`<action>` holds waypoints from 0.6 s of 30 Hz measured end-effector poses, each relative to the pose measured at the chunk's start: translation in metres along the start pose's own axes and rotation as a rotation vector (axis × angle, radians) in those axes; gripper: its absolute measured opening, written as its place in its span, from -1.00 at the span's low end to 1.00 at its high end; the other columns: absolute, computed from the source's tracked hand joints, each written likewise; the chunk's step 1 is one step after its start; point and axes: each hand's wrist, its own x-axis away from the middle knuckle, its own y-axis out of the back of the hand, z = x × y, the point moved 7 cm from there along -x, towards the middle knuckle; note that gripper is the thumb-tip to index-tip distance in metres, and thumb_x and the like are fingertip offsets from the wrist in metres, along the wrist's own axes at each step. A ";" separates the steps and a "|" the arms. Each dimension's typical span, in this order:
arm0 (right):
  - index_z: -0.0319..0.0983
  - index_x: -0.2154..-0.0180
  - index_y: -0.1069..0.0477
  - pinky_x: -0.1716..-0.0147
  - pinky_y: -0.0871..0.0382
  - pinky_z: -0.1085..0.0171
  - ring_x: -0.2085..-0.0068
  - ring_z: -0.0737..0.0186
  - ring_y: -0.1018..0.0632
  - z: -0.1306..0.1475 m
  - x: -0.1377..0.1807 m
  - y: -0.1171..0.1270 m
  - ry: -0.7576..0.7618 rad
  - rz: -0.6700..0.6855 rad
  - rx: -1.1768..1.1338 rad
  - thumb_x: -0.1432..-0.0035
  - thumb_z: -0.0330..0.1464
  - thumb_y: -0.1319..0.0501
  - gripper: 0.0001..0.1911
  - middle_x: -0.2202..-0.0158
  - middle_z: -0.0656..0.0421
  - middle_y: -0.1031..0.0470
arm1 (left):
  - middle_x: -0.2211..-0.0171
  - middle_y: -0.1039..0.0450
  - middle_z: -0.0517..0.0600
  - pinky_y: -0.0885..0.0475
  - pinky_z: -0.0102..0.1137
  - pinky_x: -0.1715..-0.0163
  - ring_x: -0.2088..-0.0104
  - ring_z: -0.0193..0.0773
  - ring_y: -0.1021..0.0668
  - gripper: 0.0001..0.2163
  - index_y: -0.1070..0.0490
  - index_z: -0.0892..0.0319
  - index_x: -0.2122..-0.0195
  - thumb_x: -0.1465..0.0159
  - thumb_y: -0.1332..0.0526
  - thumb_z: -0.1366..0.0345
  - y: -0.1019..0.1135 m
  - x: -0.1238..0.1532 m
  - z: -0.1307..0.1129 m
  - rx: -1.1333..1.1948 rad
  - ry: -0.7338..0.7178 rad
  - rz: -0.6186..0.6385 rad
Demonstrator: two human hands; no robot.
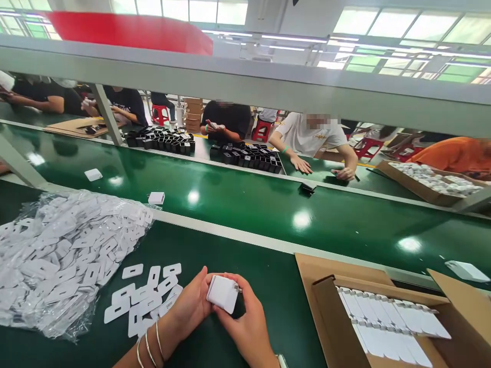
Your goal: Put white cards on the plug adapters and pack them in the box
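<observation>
A white plug-in charger (223, 294) with metal prongs at its right end is held between my two hands at the near bench. My left hand (192, 312) closes on its left side, fingers partly behind it. From the right, my right hand (248, 319) grips it with the thumb below and fingers by the prongs. Just left of my left hand lie several loose white slotted plates (143, 299), some overlapping. Beyond them, a clear plastic bag (65, 255) is heaped with more such plates.
An open cardboard box (341, 332) at right holds rows of white chargers (395, 327). A green conveyor belt (245, 199) crosses ahead, carrying a white charger (156, 198) and a black piece (307, 189). Co-workers sit beyond it by black casings (249, 157). A pale beam (245, 76) spans overhead.
</observation>
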 end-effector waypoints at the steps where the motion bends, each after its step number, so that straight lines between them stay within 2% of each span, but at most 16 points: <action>1: -0.13 0.09 -0.35 0.10 -0.51 0.18 0.10 0.10 -0.59 0.001 -0.001 0.000 0.002 0.018 0.006 0.08 -0.43 -0.29 -0.55 0.10 0.13 -0.57 | 0.17 -0.53 0.19 -0.38 -0.21 0.07 0.09 -0.05 -0.54 -0.51 -0.32 0.30 0.07 -0.34 0.16 -0.02 -0.001 0.000 0.001 0.044 -0.007 0.038; 4: -0.12 0.09 -0.35 0.13 -0.53 0.23 0.12 0.12 -0.60 0.003 -0.004 0.000 0.033 0.038 0.025 0.08 -0.44 -0.30 -0.55 0.12 0.15 -0.58 | 0.01 -0.48 0.19 -0.30 -0.19 -0.04 -0.04 -0.02 -0.47 -0.47 -0.29 0.30 -0.02 -0.32 0.07 -0.09 0.000 0.001 0.001 0.126 -0.030 0.108; 6: -0.12 0.09 -0.35 0.15 -0.54 0.24 0.13 0.12 -0.61 0.002 -0.004 -0.001 0.078 0.030 0.053 0.08 -0.42 -0.31 -0.55 0.12 0.14 -0.59 | -0.10 -0.40 0.19 -0.23 -0.16 -0.12 -0.13 0.00 -0.40 -0.39 -0.25 0.27 -0.10 -0.29 0.06 -0.17 0.004 0.004 0.003 0.102 -0.021 0.107; 9: -0.12 0.07 -0.34 0.21 -0.56 0.27 0.14 0.10 -0.62 0.002 -0.002 -0.003 0.191 -0.004 0.095 0.08 -0.43 -0.34 -0.52 0.11 0.12 -0.59 | -0.28 -0.17 0.16 -0.12 -0.14 -0.21 -0.25 0.01 -0.25 -0.25 -0.13 0.21 -0.22 -0.20 0.03 -0.28 0.010 0.010 0.007 0.025 -0.020 0.086; 12: -0.06 0.01 -0.30 0.14 -0.56 0.26 0.07 0.10 -0.61 0.009 0.002 -0.006 0.328 -0.027 0.101 0.04 -0.48 -0.31 -0.47 0.04 0.14 -0.57 | -0.36 0.03 0.08 -0.07 -0.16 -0.26 -0.32 -0.02 -0.12 -0.25 -0.09 0.12 -0.26 -0.17 -0.07 -0.26 0.012 0.016 0.003 -0.066 -0.135 0.077; 15: 0.00 -0.03 -0.27 0.02 -0.51 0.18 0.01 0.11 -0.58 0.016 0.004 -0.007 0.407 -0.032 0.077 0.00 -0.51 -0.29 -0.43 0.00 0.17 -0.54 | -0.37 0.06 0.03 0.00 -0.13 -0.29 -0.34 -0.02 -0.05 -0.27 -0.09 0.04 -0.27 -0.17 -0.08 -0.25 0.009 0.022 -0.004 -0.145 -0.251 0.122; 18: 0.00 -0.02 -0.28 -0.02 -0.49 0.13 -0.01 0.09 -0.56 0.014 0.006 -0.006 0.422 -0.035 0.041 -0.03 -0.47 -0.31 -0.48 -0.02 0.15 -0.53 | -0.35 -0.02 0.09 0.01 -0.09 -0.29 -0.34 0.04 -0.05 -0.18 -0.06 0.06 -0.28 -0.09 -0.16 -0.27 0.001 0.027 -0.008 -0.166 -0.265 0.224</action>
